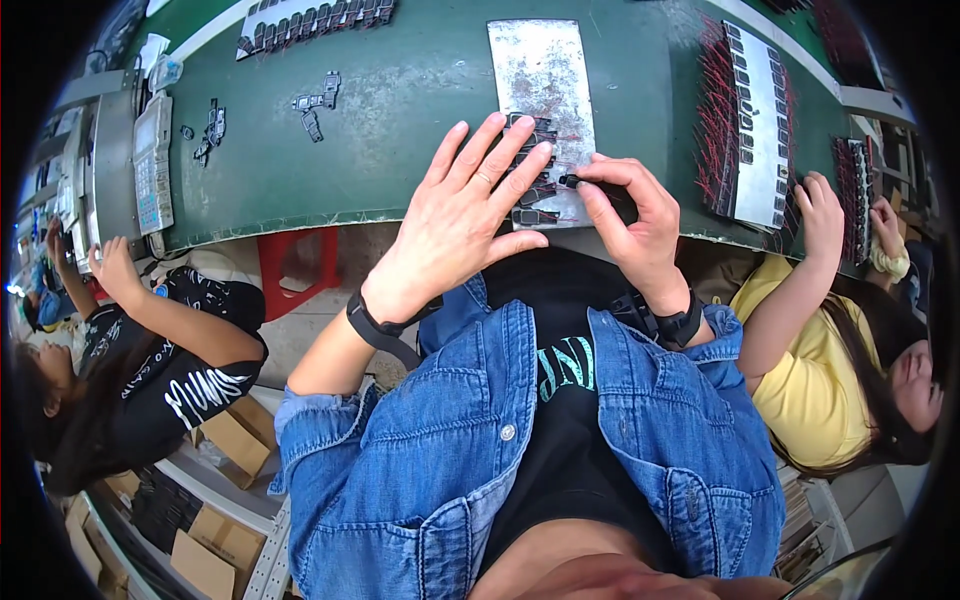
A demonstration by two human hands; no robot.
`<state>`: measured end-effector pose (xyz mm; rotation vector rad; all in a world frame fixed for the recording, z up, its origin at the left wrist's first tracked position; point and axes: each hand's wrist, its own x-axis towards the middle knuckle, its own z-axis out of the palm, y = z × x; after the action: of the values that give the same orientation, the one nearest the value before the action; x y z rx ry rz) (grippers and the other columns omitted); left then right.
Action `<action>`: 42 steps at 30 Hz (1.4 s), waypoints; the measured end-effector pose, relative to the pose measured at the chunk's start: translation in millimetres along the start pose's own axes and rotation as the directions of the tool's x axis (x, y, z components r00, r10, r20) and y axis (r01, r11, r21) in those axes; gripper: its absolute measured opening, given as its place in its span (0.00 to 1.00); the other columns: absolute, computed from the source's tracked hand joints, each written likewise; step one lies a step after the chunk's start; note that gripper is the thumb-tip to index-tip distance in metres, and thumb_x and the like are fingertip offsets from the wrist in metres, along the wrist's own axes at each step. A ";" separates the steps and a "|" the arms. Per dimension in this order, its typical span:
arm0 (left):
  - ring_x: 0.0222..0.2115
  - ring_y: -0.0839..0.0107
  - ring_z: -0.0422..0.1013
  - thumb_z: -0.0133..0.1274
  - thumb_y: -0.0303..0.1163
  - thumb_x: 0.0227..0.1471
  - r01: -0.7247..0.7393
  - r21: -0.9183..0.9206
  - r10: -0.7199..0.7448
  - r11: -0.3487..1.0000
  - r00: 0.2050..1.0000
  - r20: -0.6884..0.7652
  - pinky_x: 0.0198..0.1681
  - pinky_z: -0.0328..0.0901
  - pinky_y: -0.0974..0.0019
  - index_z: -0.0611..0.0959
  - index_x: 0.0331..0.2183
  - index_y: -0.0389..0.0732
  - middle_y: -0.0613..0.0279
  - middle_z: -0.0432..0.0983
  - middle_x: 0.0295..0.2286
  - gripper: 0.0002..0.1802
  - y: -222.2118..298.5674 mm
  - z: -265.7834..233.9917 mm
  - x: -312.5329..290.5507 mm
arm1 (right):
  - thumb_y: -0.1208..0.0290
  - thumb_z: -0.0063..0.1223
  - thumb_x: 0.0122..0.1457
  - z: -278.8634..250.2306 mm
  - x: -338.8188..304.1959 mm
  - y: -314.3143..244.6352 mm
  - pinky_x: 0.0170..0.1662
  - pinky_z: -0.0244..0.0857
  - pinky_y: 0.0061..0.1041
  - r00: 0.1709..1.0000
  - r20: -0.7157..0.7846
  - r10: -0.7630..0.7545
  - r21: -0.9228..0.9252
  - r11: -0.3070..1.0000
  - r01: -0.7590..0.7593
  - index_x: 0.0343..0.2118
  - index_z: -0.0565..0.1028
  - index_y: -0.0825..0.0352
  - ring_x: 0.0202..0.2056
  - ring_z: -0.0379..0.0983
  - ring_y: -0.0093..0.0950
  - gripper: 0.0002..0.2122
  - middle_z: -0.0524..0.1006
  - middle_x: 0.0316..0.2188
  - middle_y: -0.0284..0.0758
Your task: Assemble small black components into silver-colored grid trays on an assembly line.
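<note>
A worn metal plate (545,70) lies on the green table, reaching its front edge. Small black rectangular parts (535,216) with thin red wires line the plate's left side. My left hand (465,200) is spread flat over this row, fingers straight and apart, hiding several of the parts. Between the thumb and forefinger of my right hand (635,215) is a small black part (569,181), pinched just above the plate, close to my left fingertips. Its exact kind is too small to make out.
More black parts (318,102) lie loose left of the plate, and others (210,130) farther left. A second plate (762,130) holds wired parts at right. A grey device with keys (153,165) stands at the left end. Co-workers sit on both sides; a red stool (300,270) is at left.
</note>
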<state>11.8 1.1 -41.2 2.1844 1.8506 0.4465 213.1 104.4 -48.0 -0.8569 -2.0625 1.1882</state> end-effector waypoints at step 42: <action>0.64 0.56 0.56 0.63 0.49 0.46 -0.001 -0.151 -0.044 0.989 0.954 -0.297 0.66 0.49 0.46 0.77 0.55 0.46 0.60 0.64 0.61 0.36 11.7 18.1 -10.9 | 0.83 0.53 0.62 -5.1 0.0 9.0 0.49 0.65 0.18 0.980 0.065 0.190 0.360 0.911 -0.201 0.45 0.74 0.71 0.44 0.73 0.19 0.09 0.77 0.44 0.36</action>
<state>27.7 -11.3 -54.3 2.0862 1.9125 0.9278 219.0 110.4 -53.9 -0.8797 -1.7239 1.6381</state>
